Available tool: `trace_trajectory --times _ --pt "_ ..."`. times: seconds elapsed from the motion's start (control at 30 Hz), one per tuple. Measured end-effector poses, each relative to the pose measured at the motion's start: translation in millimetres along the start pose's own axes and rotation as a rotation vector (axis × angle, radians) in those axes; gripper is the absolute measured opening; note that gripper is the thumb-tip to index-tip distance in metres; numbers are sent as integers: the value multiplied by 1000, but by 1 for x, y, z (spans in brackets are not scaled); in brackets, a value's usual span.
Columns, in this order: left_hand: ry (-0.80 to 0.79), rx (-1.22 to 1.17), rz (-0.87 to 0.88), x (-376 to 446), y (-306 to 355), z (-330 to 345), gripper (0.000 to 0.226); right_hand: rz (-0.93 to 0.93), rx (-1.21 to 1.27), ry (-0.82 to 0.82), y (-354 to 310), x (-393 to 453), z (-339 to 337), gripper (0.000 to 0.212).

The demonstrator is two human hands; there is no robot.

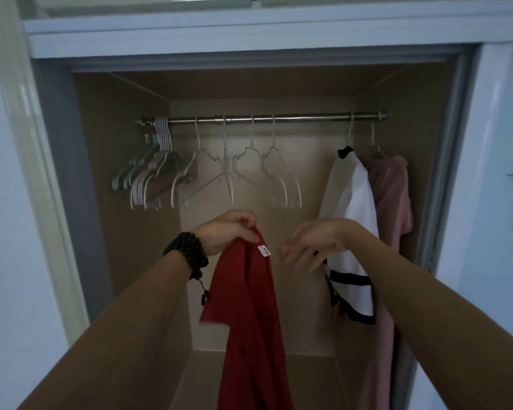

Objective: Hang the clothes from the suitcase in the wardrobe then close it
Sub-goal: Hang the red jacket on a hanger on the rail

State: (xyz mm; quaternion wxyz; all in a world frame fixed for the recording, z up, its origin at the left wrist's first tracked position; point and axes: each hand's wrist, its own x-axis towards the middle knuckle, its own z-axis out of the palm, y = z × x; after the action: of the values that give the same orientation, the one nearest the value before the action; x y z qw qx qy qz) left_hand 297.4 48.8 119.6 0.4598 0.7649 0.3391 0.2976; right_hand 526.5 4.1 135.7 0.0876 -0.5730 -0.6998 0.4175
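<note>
My left hand (230, 232) pinches the collar of a red shirt (249, 315), which hangs down in front of the open wardrobe (113, 202). A small white label shows at the shirt's neck. My right hand (311, 245) hovers just right of the collar, fingers spread, holding nothing. Above the hands, a metal rail (279, 117) carries several empty white hangers (249, 170). At the rail's right end hang a white garment with black trim (350, 208) and a pink garment (393, 196). The suitcase is out of view.
A bunch of spare hangers (151, 176) crowds the rail's left end. A shelf (219, 34) runs above the opening. The sliding door (498, 173) stands at the right, a white frame (27, 143) at the left. The rail between the middle hangers and the white garment is bare.
</note>
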Motion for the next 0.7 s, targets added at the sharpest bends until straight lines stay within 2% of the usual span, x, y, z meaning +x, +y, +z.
trace_trajectory --times 0.07,0.1,0.17,0.2,0.27,0.33,0.43,0.53,0.6,0.63,0.7 --pt "-9 -10 -8 2 0 -3 44 11 -70 248 3 11 0 49" --pt "1 -8 -3 2 -1 -5 44 -11 -63 295 3 16 1 63" --pt "16 6 30 1 2 -9 45 -69 -75 240 -2 18 7 83" --pt "12 17 53 0 3 -11 46 -86 -94 178 -5 20 12 87" --pt "-10 20 88 0 6 -17 45 -104 -104 96 -11 26 21 82" --pt "-4 -13 107 0 8 -22 44 -149 -42 89 -14 37 28 65" --pt "117 48 124 -2 7 -37 40 -198 -108 206 -15 44 24 41" --pt "247 338 74 -6 4 -53 31 -220 -194 352 -11 41 13 27" --pt "279 523 35 -7 0 -55 15 -239 -258 465 -9 39 5 13" --pt "279 574 38 -7 -3 -53 10 -246 -298 503 -7 39 1 19" --pt "257 635 35 -4 -9 -53 25 -223 -325 521 -2 36 -7 28"
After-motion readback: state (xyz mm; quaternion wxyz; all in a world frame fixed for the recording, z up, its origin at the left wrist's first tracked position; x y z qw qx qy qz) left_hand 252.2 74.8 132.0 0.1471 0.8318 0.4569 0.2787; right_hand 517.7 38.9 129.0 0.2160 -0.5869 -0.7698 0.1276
